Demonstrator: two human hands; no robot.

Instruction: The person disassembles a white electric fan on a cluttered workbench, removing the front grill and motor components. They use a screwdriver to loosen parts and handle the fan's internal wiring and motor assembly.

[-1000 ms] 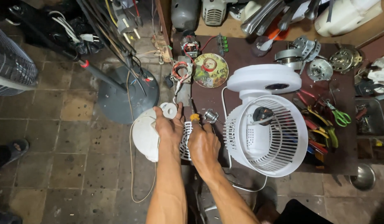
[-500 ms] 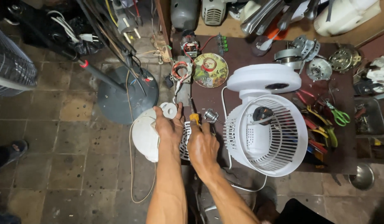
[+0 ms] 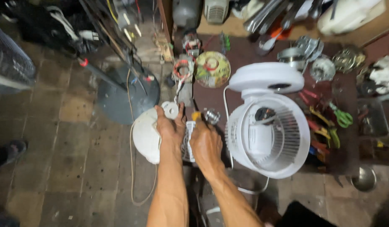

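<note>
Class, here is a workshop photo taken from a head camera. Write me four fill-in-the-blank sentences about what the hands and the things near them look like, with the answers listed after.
1. The left hand rests on a white fan housing beside a round white ____.
2. The right hand grips a tool with a ____ handle.
3. The white fan lies to the ____ of the right hand.
4. Scissors with ____ handles lie at the bench's right side.

Missing words: knob; yellow; right; green
</note>
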